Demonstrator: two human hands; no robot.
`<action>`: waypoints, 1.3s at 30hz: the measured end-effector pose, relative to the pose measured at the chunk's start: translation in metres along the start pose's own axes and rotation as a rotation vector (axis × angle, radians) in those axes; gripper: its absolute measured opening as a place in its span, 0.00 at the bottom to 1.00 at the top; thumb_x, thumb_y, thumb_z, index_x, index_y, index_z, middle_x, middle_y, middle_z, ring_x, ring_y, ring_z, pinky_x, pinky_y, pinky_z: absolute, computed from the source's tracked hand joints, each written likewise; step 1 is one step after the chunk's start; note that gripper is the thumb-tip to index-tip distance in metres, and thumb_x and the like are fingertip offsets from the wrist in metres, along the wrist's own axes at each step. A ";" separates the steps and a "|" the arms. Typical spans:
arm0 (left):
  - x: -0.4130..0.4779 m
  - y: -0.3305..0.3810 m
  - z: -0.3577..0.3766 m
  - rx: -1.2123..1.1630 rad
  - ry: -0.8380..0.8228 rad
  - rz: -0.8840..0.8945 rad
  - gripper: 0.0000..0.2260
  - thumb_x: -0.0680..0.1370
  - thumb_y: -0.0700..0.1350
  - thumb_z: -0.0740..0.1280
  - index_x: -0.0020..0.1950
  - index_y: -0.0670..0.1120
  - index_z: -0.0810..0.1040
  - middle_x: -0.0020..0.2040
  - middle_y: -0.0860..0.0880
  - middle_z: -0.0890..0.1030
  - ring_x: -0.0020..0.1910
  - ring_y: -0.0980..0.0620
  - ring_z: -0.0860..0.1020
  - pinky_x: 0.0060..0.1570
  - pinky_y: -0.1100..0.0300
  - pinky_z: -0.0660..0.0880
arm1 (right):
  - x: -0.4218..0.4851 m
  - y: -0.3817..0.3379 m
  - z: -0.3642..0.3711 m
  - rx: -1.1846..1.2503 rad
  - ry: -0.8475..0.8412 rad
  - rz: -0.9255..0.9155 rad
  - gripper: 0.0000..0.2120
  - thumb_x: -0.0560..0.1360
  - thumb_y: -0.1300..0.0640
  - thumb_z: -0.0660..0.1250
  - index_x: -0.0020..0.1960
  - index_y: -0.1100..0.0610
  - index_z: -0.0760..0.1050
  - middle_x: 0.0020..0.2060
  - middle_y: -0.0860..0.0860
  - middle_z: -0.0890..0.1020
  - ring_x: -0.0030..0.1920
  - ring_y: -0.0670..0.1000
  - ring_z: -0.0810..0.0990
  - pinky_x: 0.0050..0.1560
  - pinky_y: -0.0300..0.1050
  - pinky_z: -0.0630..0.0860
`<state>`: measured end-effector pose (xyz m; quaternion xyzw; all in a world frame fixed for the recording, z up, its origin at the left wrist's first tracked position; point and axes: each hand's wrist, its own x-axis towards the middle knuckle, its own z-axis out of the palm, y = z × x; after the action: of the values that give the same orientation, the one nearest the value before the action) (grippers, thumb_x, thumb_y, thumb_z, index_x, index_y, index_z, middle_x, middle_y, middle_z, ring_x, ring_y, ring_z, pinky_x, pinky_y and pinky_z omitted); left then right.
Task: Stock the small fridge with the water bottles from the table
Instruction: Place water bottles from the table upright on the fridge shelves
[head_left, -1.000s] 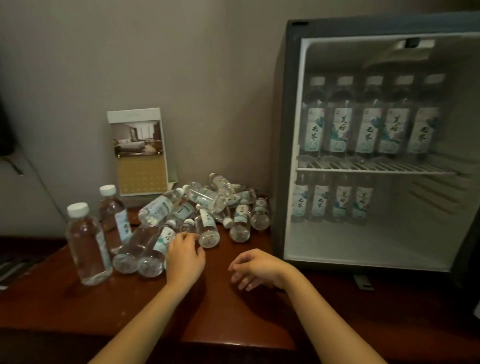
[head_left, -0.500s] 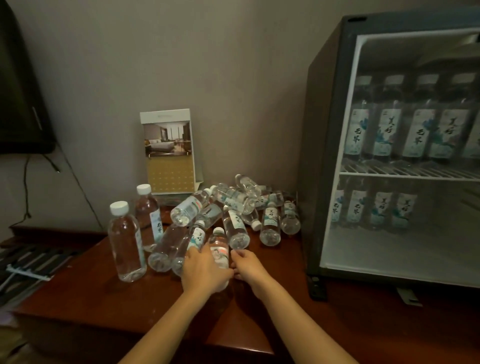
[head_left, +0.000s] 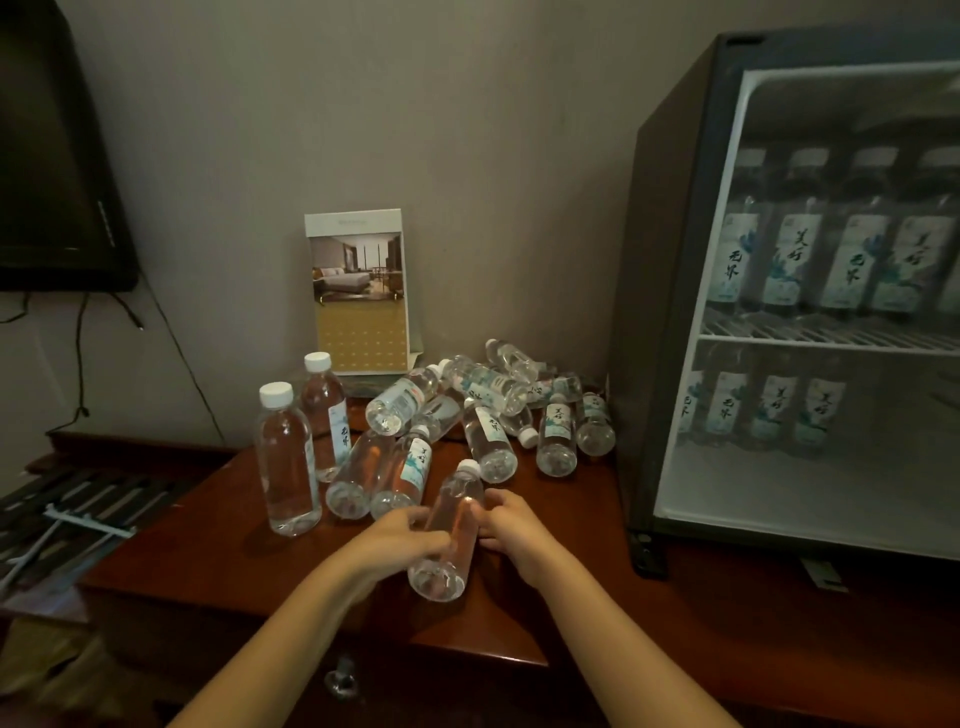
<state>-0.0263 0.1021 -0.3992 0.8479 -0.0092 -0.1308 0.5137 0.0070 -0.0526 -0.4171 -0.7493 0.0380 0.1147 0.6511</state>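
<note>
Head view: left hand (head_left: 402, 540) and right hand (head_left: 511, 525) clasp a tilted bottle (head_left: 451, 530).

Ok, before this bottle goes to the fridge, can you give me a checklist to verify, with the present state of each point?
1. Grip on the held bottle: the left hand wraps it and the right hand holds the other side: ok.
2. Its cap is on: ok.
3. The fridge front is open: ok.
4. Free space on the fridge floor, right of the lower row: ok.
5. Room left in the upper row: its right end is out of view: cannot tell.
6. Held bottle free of the pile: the cap is close to a lying bottle: cannot tell.
</note>
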 end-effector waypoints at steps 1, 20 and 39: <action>-0.001 -0.002 -0.001 -0.046 -0.026 0.009 0.16 0.72 0.40 0.70 0.59 0.47 0.74 0.49 0.47 0.82 0.46 0.55 0.81 0.46 0.65 0.76 | -0.002 0.000 -0.001 0.030 0.006 0.004 0.19 0.78 0.59 0.61 0.68 0.58 0.65 0.60 0.55 0.77 0.59 0.54 0.76 0.61 0.49 0.73; 0.009 0.032 0.102 -0.077 0.070 0.317 0.25 0.65 0.51 0.77 0.59 0.52 0.74 0.53 0.52 0.77 0.51 0.58 0.77 0.48 0.63 0.76 | -0.061 -0.012 -0.083 0.108 0.131 -0.355 0.36 0.68 0.62 0.74 0.67 0.46 0.58 0.56 0.51 0.77 0.54 0.46 0.78 0.46 0.37 0.77; 0.005 0.065 0.155 -0.157 -0.266 0.490 0.21 0.71 0.41 0.74 0.59 0.48 0.69 0.54 0.46 0.80 0.53 0.49 0.80 0.51 0.55 0.79 | -0.110 0.035 -0.164 0.182 0.041 -0.287 0.34 0.65 0.69 0.72 0.65 0.49 0.65 0.56 0.56 0.80 0.57 0.54 0.80 0.57 0.50 0.77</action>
<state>-0.0498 -0.0638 -0.4118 0.7533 -0.2712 -0.1133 0.5883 -0.0867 -0.2290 -0.4062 -0.6871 -0.0461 0.0014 0.7251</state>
